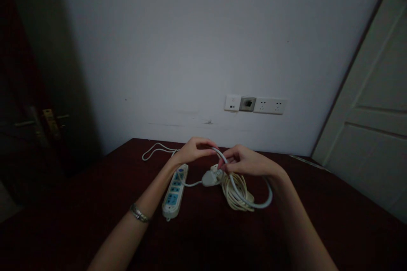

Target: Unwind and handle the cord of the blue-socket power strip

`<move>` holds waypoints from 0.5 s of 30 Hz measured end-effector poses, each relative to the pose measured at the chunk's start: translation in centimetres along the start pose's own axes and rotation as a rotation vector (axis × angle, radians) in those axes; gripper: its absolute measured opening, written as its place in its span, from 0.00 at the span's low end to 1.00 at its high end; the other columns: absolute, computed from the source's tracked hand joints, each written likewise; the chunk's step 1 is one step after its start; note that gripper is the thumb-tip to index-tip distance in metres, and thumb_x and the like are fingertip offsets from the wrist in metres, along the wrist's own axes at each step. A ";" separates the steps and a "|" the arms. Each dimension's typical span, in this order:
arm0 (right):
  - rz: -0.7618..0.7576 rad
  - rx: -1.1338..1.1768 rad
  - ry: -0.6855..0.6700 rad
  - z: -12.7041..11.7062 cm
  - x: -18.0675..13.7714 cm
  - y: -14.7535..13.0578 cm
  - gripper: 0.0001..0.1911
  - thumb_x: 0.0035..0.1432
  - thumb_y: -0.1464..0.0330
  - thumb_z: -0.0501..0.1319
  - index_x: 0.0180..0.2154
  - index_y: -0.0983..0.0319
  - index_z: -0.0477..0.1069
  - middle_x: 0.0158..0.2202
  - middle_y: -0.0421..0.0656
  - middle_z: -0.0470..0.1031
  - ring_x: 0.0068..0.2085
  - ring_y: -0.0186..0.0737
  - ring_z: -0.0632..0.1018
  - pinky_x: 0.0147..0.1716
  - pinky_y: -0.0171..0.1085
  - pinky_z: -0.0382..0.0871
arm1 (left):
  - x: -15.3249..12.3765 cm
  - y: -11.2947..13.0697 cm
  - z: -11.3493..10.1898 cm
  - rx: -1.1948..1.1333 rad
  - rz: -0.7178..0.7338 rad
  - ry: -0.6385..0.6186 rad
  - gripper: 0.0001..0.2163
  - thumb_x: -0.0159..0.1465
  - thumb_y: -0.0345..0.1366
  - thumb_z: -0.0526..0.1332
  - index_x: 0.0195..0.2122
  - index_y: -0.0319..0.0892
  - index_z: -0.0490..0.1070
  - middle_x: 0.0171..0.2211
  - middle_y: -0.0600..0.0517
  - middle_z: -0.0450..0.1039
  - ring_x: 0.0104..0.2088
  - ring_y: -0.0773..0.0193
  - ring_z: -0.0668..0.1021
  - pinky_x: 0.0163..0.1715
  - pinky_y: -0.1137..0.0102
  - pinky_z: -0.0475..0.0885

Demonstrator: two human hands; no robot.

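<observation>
My left hand (197,149) pinches a thick white cable (235,187) between thumb and fingers, above the dark red tabletop. Just to its right, my right hand (243,161) has its fingers closed on the same cable, which loops down below that wrist. A white plug (210,178) lies beneath the hands, a thin cord running from it to the left. Beside it rests a bundle of coiled cream cable (236,194), partly covered by the loop. A white power strip (175,192) with blue sockets lies near my left forearm.
A dark red table (203,237) stands against a pale wall with a row of wall sockets (270,106). A thin white cord (155,147) curls near the table's back edge. On the right is a white panelled door (378,148); a dark door with a handle (51,123) is left.
</observation>
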State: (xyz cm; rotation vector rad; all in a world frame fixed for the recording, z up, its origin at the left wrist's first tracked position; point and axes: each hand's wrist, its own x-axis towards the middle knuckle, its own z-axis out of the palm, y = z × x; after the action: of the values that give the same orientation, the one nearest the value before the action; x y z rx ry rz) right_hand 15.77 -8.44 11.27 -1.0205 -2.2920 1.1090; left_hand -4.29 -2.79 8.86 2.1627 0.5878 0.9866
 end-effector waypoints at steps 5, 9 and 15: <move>0.003 0.129 0.044 -0.1 0.2 0.2 0.11 0.47 0.69 0.60 0.34 0.66 0.75 0.23 0.40 0.72 0.22 0.30 0.69 0.22 0.29 0.59 | 0.1 -3.6 0.3 -0.289 -0.096 0.021 0.13 0.53 0.36 0.65 0.39 0.39 0.74 0.40 0.47 0.75 0.43 0.61 0.74 0.48 0.64 0.65; -0.074 0.272 0.179 -0.1 0.6 0.2 0.16 0.48 0.63 0.63 0.36 0.67 0.74 0.24 0.43 0.74 0.24 0.31 0.71 0.23 0.30 0.61 | 0.3 -6.4 2.8 -0.602 -0.186 0.045 0.19 0.49 0.36 0.67 0.43 0.38 0.72 0.38 0.46 0.75 0.38 0.62 0.76 0.41 0.68 0.68; -0.052 0.489 0.417 0.3 2.2 0.6 0.21 0.43 0.59 0.66 0.37 0.66 0.71 0.29 0.44 0.75 0.17 0.24 0.63 0.15 0.28 0.53 | 0.6 -6.7 5.5 -0.604 -0.172 -0.115 0.19 0.51 0.36 0.64 0.44 0.38 0.69 0.37 0.45 0.73 0.30 0.64 0.76 0.33 0.68 0.70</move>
State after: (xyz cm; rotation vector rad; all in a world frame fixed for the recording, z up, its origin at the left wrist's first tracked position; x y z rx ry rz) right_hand 14.42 -6.66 10.72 -0.8857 -1.6051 1.2170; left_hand -0.42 -0.05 1.61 1.5909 0.3526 0.8094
